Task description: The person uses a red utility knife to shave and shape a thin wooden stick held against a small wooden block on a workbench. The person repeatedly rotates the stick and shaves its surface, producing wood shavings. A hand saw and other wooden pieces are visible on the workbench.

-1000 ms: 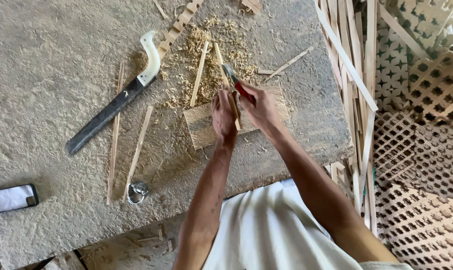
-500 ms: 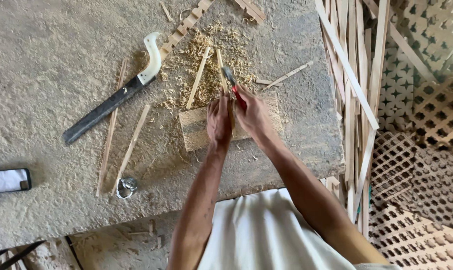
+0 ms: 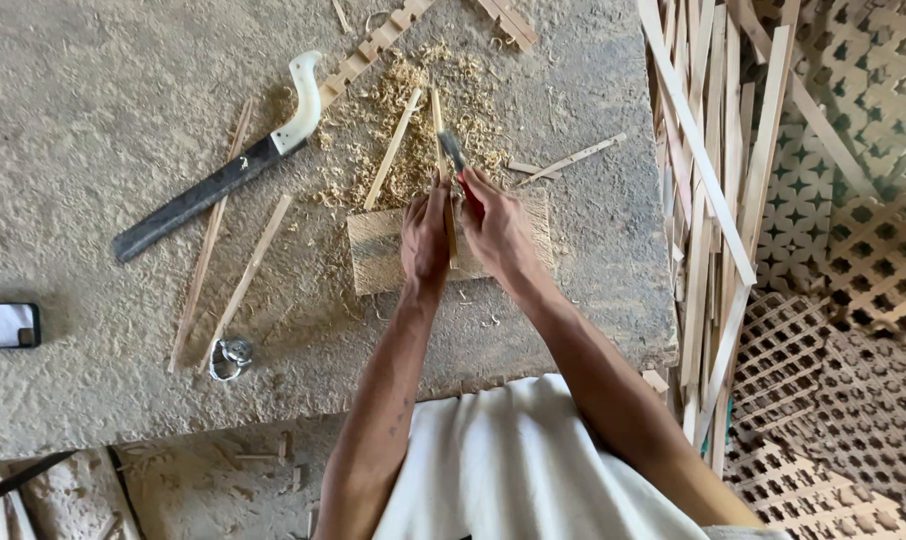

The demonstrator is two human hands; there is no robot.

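Fingers of left hand (image 3: pixel 425 235) clenched around thin wooden stick (image 3: pixel 439 130), right hand (image 3: pixel 500 228) gripping red-handled knife (image 3: pixel 460 170) over wooden block (image 3: pixel 378 250).

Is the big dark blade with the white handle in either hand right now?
No, the dark blade with white handle lies alone on the concrete slab.

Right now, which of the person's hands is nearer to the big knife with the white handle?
Left. The left hand holds the thin wooden strip on the wooden block, on the knife's side. The right hand, gripping a red-handled blade, sits just beyond it, farther away.
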